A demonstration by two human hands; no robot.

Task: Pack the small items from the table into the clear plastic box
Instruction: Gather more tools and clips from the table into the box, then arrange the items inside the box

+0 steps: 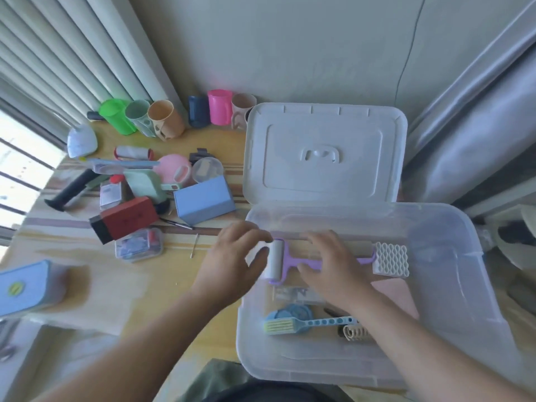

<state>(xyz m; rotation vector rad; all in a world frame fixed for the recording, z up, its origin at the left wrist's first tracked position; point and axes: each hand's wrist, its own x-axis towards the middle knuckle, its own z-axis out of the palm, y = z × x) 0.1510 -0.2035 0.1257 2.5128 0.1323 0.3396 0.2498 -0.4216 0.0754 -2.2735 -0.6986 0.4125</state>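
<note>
Inside the clear plastic box (452,274), both hands grasp one purple-handled white lint roller (285,261): left hand (232,256) fingers curl round its roll, right hand (333,262) on its handle. Six plastic cups (165,118) line the wooden table (179,274).

A domestic room, probably a home. A wooden table (185,274) stood against a plain wall (290,47) beside a window with vertical blinds (58,53) and a grey curtain (478,111). Plastic cups (162,117) and household oddments (145,184) covered it.
</note>
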